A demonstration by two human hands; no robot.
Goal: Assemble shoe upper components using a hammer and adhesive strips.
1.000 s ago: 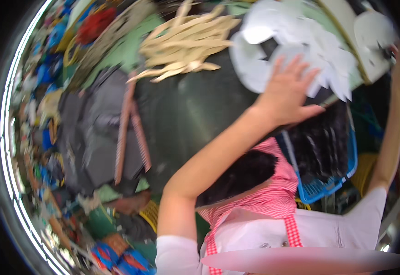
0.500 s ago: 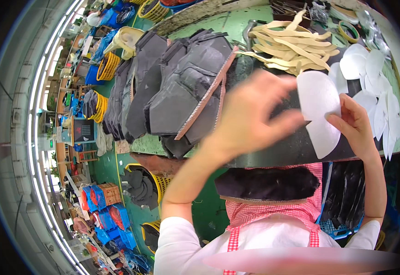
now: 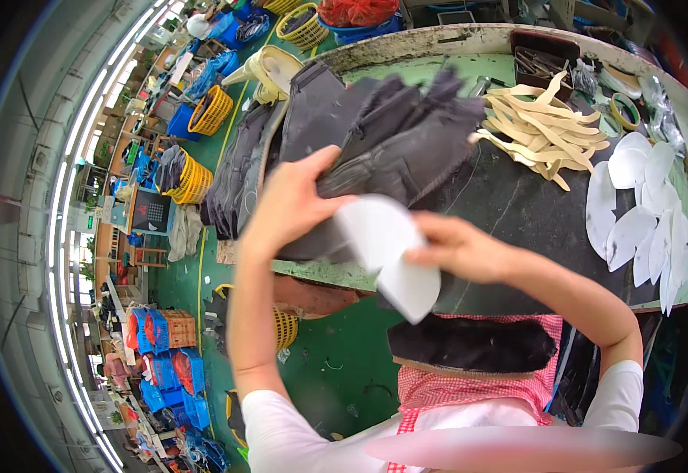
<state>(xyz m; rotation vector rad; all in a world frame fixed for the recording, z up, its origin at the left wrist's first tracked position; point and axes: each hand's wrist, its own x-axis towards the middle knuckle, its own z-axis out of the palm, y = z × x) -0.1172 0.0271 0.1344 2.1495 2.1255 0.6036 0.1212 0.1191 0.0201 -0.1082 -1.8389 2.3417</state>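
Benchtop (image 3: 549,229); white piece (image 3: 383,240), right edge in right grip (image 3: 466,248)

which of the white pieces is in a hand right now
The notched white piece pinched in the right hand; the other white pieces lie grouped at the right of the workbench.

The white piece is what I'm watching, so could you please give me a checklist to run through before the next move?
1. White piece held by the right hand: ok, pinched near its edge.
2. Left hand at the dark grey pieces: ok.
3. Left hand's hold firm: cannot tell, the grip is partly hidden.
4. Other white pieces clear of both hands: ok, off to the right.
5. Cream strips clear of both hands: ok, heaped farther back.
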